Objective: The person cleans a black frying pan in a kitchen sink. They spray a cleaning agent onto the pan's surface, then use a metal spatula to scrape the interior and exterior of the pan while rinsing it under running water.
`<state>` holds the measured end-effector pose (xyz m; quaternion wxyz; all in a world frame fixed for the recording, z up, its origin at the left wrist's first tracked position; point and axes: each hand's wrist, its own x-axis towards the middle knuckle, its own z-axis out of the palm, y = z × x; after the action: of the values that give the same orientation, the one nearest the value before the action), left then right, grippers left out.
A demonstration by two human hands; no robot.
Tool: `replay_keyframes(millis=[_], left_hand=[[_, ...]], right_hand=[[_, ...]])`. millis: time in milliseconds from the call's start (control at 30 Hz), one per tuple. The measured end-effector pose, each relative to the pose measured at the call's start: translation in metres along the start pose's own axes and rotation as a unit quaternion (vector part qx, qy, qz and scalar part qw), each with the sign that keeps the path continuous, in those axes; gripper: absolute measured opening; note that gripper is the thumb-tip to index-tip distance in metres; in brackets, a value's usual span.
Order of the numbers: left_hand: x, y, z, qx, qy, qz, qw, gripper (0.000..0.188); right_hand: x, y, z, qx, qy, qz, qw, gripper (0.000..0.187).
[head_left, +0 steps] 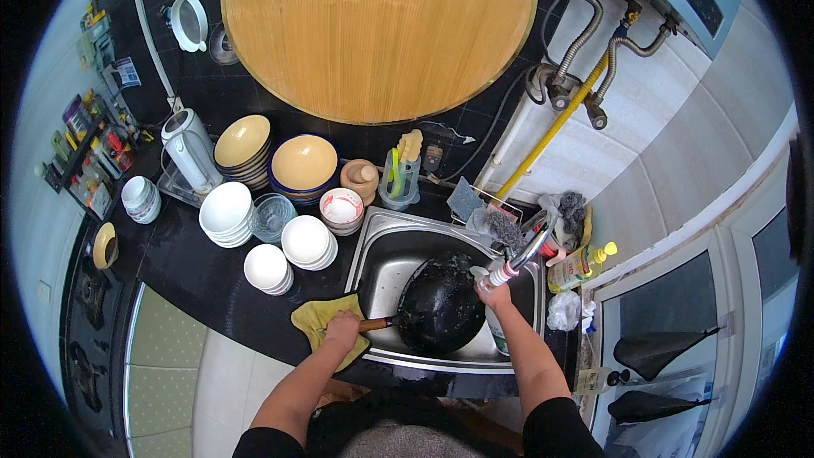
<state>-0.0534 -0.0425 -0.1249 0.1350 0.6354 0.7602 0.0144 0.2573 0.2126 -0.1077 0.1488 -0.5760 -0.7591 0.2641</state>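
Observation:
A black wok point(441, 301) sits tilted in the stainless steel sink point(386, 242). Its wooden handle point(375, 323) reaches out over the left rim, and my left hand point(342, 330) is closed round the end of it. Beneath that hand a yellow-green cloth point(315, 314) lies over the counter edge. My right hand point(493, 292) is closed on the lower end of the faucet nozzle point(502, 275), over the wok's right side. Partly hidden by my right forearm, a pale bottle point(494, 331) stands in the sink's right part.
Left of the sink stand stacked white bowls point(227, 208), yellow bowls point(303, 163), a glass bowl point(273, 214) and an electric kettle point(190, 150). A utensil holder point(398, 182) is behind the sink. A yellow-capped soap bottle point(577, 267) stands right. A large round wooden board point(381, 25) leans behind.

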Motion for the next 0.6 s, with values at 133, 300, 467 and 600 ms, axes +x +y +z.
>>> replay_keyframes(millis=[133, 300, 467, 600], left_hand=[[-0.001, 0.000, -0.003, -0.004, -0.004, 0.000, 1.000, 0.013], [-0.001, -0.002, -0.002, 0.009, -0.006, 0.001, 1.000, 0.013], [0.001, -0.001, -0.001, 0.012, -0.012, 0.002, 1.000, 0.013], [0.001, -0.001, 0.000, 0.012, -0.002, 0.001, 1.000, 0.014]], right_hand=[[-0.012, -0.020, 0.004, -0.002, 0.008, -0.023, 1.000, 0.036], [-0.021, -0.059, -0.007, -0.047, -0.024, 0.006, 0.999, 0.032], [-0.018, -0.061, -0.004, -0.059, -0.041, 0.009, 0.997, 0.029], [-0.015, -0.050, 0.006, -0.043, -0.012, -0.003, 0.999, 0.028]])
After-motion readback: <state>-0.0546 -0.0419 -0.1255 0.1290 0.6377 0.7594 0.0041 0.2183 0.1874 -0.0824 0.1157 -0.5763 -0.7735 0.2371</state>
